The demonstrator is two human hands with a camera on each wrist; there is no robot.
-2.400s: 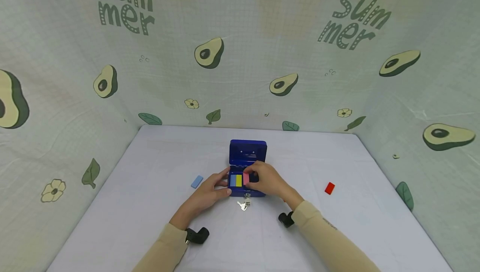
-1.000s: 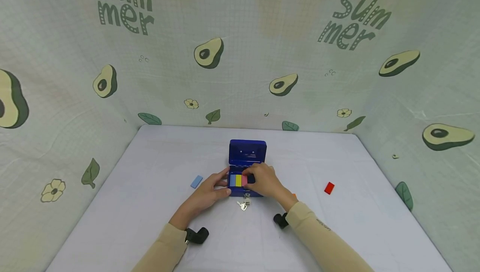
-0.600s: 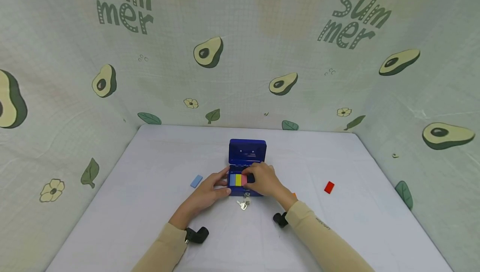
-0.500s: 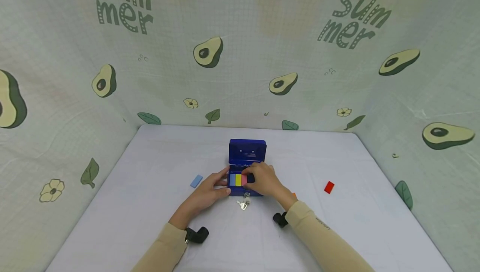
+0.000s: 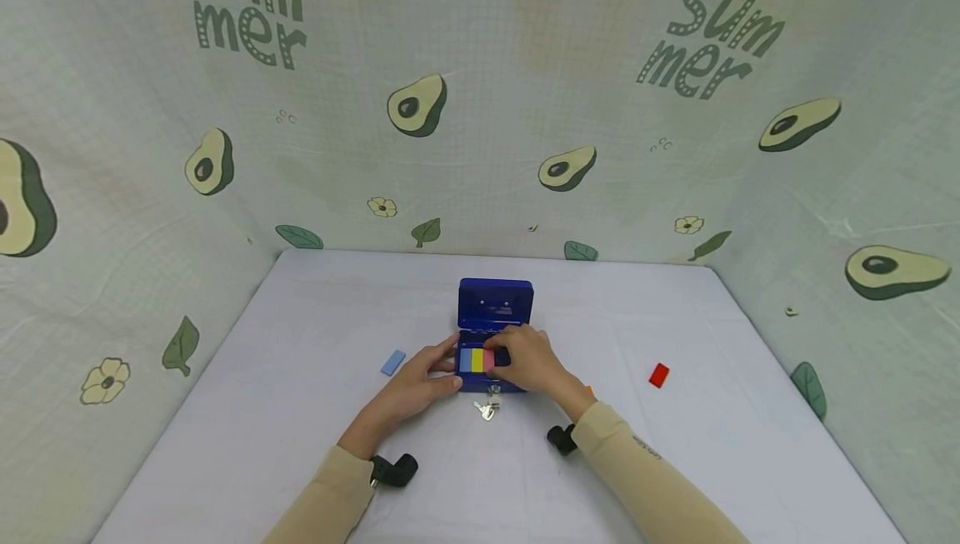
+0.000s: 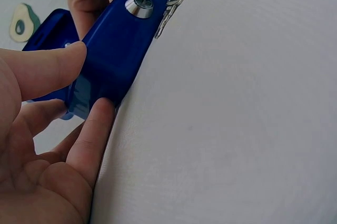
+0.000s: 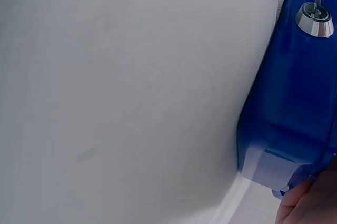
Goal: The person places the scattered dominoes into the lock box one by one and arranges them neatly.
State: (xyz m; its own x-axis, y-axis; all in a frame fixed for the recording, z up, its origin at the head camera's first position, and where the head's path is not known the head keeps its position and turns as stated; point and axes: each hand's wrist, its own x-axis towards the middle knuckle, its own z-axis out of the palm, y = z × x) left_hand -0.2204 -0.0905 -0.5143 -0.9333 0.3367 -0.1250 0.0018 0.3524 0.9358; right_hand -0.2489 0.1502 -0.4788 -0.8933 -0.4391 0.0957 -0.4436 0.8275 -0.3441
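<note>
Pink block [image 5: 490, 359] has slid left beside yellow block [image 5: 477, 361]; right hand [image 5: 530, 361] pinches it, left hand [image 5: 414, 387] grips box [image 6: 116, 52]; red block [image 5: 659, 375], light-blue block [image 5: 393, 363] outside.

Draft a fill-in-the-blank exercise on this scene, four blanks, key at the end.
1. In the blue box, the ____ block lies between the light blue block and the pink block.
2. The pink block is pinched by the person's ____ hand.
3. The keys hang from the ____ on the box's front.
4. The block farthest right on the tabletop is ____.

Missing words: yellow; right; lock; red.
</note>
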